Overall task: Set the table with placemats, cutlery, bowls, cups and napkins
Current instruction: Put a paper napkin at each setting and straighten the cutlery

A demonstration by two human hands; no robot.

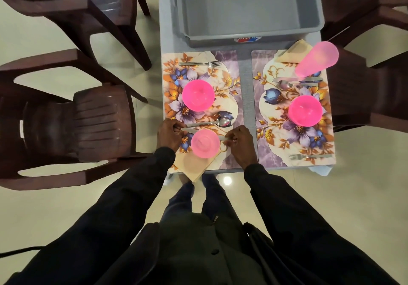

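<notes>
Two floral placemats lie side by side, the left placemat (229,64) and the right placemat (260,112). Each carries a pink bowl, the left bowl (198,95) and the right bowl (305,110). On the left mat lie a fork (199,64), a spoon (209,123) and a knife (187,129) that runs behind a pink cup (205,143) standing on a beige napkin (194,165). My left hand (169,133) pinches the knife's handle end. My right hand (239,140) pinches its tip end. The right mat holds a pink cup (316,59), a napkin (294,50), a knife and spoon (295,82) and a fork (309,156).
A grey plastic tub (249,31) sits at the far end of the small grey table (246,99). Dark brown plastic chairs stand at the left (88,117), the far left (88,9) and the right (375,86). The floor is pale tile.
</notes>
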